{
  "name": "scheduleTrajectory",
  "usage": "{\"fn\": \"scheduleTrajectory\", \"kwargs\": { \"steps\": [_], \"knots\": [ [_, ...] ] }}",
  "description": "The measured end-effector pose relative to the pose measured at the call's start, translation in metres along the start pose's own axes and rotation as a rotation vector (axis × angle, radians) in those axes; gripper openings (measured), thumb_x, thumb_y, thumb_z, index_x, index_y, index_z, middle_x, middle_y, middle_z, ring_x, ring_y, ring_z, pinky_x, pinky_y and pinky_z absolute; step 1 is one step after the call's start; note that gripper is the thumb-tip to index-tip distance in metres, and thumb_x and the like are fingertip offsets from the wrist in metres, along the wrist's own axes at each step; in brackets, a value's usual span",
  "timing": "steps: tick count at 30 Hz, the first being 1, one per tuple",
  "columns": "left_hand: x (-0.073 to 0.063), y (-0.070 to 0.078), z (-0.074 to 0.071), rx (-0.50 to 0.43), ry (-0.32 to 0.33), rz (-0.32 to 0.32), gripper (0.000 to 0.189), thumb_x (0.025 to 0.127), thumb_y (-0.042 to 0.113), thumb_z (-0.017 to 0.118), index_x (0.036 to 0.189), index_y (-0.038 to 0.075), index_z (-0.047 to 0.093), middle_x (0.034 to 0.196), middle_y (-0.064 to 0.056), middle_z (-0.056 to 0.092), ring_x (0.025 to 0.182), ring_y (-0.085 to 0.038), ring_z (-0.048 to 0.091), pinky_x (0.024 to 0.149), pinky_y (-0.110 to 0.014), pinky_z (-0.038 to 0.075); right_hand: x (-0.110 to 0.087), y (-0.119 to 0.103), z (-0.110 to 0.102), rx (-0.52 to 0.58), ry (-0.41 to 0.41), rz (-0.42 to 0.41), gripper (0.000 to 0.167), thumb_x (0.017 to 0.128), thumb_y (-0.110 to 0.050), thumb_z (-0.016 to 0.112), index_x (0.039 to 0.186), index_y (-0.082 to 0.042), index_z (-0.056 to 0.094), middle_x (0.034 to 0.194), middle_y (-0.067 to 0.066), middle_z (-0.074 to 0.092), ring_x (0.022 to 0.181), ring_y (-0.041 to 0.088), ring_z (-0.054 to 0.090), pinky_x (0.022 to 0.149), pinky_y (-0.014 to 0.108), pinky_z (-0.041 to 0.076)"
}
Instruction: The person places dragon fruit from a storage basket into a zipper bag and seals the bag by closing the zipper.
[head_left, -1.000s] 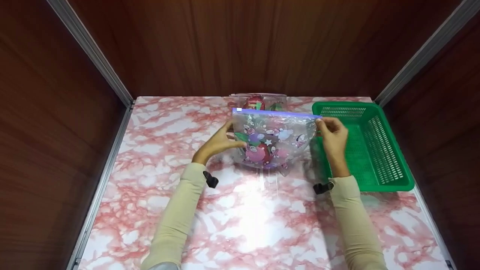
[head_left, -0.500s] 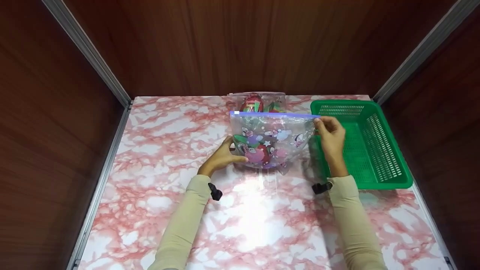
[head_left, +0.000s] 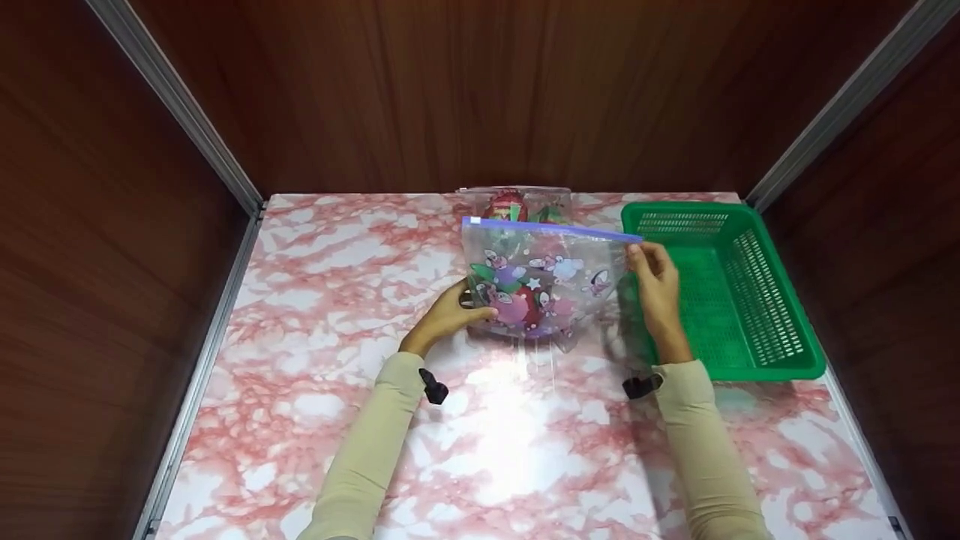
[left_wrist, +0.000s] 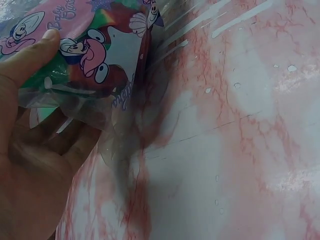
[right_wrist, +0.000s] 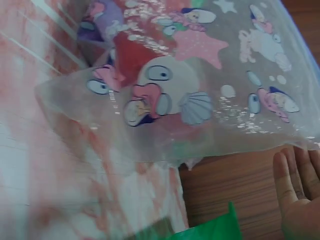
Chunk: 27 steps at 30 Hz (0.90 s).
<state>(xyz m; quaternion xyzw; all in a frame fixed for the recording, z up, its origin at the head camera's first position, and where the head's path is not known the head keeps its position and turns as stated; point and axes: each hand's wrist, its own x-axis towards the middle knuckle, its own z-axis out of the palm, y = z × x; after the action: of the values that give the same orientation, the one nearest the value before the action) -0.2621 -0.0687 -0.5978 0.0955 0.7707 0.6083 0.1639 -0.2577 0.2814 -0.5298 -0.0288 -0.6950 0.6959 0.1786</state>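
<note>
A clear zip bag [head_left: 540,281] with cartoon prints and a purple slider strip stands upright in the head view. Red and green contents show through it. My left hand [head_left: 444,315] grips its lower left side, thumb in front and fingers behind. In the left wrist view, that thumb [left_wrist: 37,57] lies on the printed plastic. My right hand [head_left: 658,289] pinches the upper right corner at the end of the purple strip. Only some fingers [right_wrist: 290,185] of it show at the edge of the right wrist view. The white slider [head_left: 475,220] sits at the strip's left end.
Behind the held bag stands another clear bag [head_left: 559,199] with a red item inside, near the brown back wall [head_left: 480,97]. A green perforated basket [head_left: 784,292] is at the right. The marbled tabletop [head_left: 315,405] is red and white.
My left hand has slid down the bag's left side. The right hand has dropped slightly, and the strip's right end now tilts lower.
</note>
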Motion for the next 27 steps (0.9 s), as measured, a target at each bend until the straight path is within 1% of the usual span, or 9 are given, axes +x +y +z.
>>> {"fn": "scheduleTrajectory", "kwargs": {
  "steps": [5, 10, 13, 15, 17, 20, 22, 24, 27],
  "knots": [
    [0.001, -0.001, 0.000, -0.032, -0.010, 0.011, 0.072, 0.091, 0.026, 0.087, 0.152, 0.005, 0.054, 0.135, -0.017, 0.068, 0.115, -0.031, 0.072, 0.092, -0.036, 0.064, -0.010, 0.011, 0.005, 0.005, -0.105, 0.128, 0.026, 0.108, -0.018, 0.062, 0.132, -0.008, 0.056, 0.122, -0.006, 0.064, 0.119, 0.010, 0.058, 0.104, 0.021, 0.046],
    [0.002, -0.003, -0.001, -0.014, -0.011, 0.018, 0.070, 0.092, 0.030, 0.085, 0.151, 0.007, 0.055, 0.136, -0.015, 0.068, 0.121, -0.029, 0.069, 0.095, -0.035, 0.062, -0.022, 0.022, 0.012, 0.009, -0.197, 0.254, 0.048, 0.107, -0.027, 0.064, 0.148, -0.012, 0.042, 0.135, 0.001, 0.056, 0.126, 0.015, 0.053, 0.114, 0.033, 0.042],
    [0.002, -0.005, -0.002, -0.019, -0.014, 0.018, 0.070, 0.093, 0.031, 0.085, 0.152, 0.008, 0.054, 0.139, -0.015, 0.068, 0.124, -0.030, 0.067, 0.096, -0.035, 0.062, -0.026, 0.028, 0.019, -0.024, -0.192, 0.282, 0.054, 0.105, -0.023, 0.067, 0.150, -0.010, 0.039, 0.130, 0.004, 0.054, 0.114, 0.013, 0.055, 0.102, 0.032, 0.047],
    [0.001, -0.006, -0.002, -0.038, -0.015, 0.020, 0.071, 0.093, 0.030, 0.084, 0.154, 0.008, 0.053, 0.139, -0.016, 0.067, 0.125, -0.031, 0.067, 0.096, -0.035, 0.062, -0.028, 0.032, 0.024, -0.075, -0.177, 0.299, 0.055, 0.103, -0.022, 0.068, 0.148, -0.009, 0.039, 0.126, 0.005, 0.054, 0.100, 0.011, 0.055, 0.087, 0.028, 0.050],
    [0.001, -0.007, -0.001, -0.042, -0.015, 0.019, 0.073, 0.094, 0.031, 0.084, 0.155, 0.009, 0.052, 0.140, -0.016, 0.067, 0.125, -0.031, 0.067, 0.096, -0.035, 0.062, -0.031, 0.036, 0.028, -0.116, -0.177, 0.313, 0.061, 0.102, -0.022, 0.070, 0.151, -0.005, 0.037, 0.131, 0.010, 0.053, 0.101, 0.011, 0.054, 0.083, 0.026, 0.049],
    [0.000, -0.008, 0.000, -0.037, -0.014, 0.022, 0.073, 0.094, 0.030, 0.084, 0.155, 0.009, 0.051, 0.138, -0.017, 0.068, 0.123, -0.030, 0.067, 0.095, -0.034, 0.062, -0.038, 0.044, 0.031, -0.104, -0.199, 0.334, 0.072, 0.100, -0.022, 0.073, 0.157, -0.006, 0.031, 0.147, 0.019, 0.050, 0.122, 0.022, 0.056, 0.102, 0.032, 0.050],
    [0.001, -0.009, 0.001, -0.027, -0.012, 0.028, 0.070, 0.095, 0.029, 0.083, 0.154, 0.008, 0.052, 0.137, -0.016, 0.068, 0.123, -0.030, 0.067, 0.095, -0.032, 0.061, -0.043, 0.049, 0.033, -0.084, -0.214, 0.333, 0.082, 0.099, -0.019, 0.075, 0.163, -0.006, 0.026, 0.159, 0.022, 0.044, 0.143, 0.029, 0.047, 0.122, 0.039, 0.040],
    [0.001, -0.010, 0.002, -0.030, -0.009, 0.032, 0.067, 0.095, 0.026, 0.083, 0.152, 0.007, 0.054, 0.135, -0.017, 0.069, 0.122, -0.030, 0.068, 0.094, -0.032, 0.061, -0.047, 0.054, 0.035, -0.057, -0.225, 0.339, 0.085, 0.097, -0.018, 0.078, 0.162, -0.007, 0.025, 0.162, 0.024, 0.043, 0.149, 0.034, 0.044, 0.129, 0.045, 0.035],
    [0.001, -0.011, 0.002, -0.035, 0.003, 0.037, 0.064, 0.095, 0.024, 0.083, 0.151, 0.006, 0.055, 0.134, -0.018, 0.070, 0.120, -0.030, 0.069, 0.092, -0.031, 0.061, -0.051, 0.060, 0.037, -0.041, -0.249, 0.347, 0.084, 0.095, -0.017, 0.080, 0.160, -0.008, 0.027, 0.159, 0.025, 0.047, 0.148, 0.036, 0.048, 0.128, 0.047, 0.037]
  ]
}}
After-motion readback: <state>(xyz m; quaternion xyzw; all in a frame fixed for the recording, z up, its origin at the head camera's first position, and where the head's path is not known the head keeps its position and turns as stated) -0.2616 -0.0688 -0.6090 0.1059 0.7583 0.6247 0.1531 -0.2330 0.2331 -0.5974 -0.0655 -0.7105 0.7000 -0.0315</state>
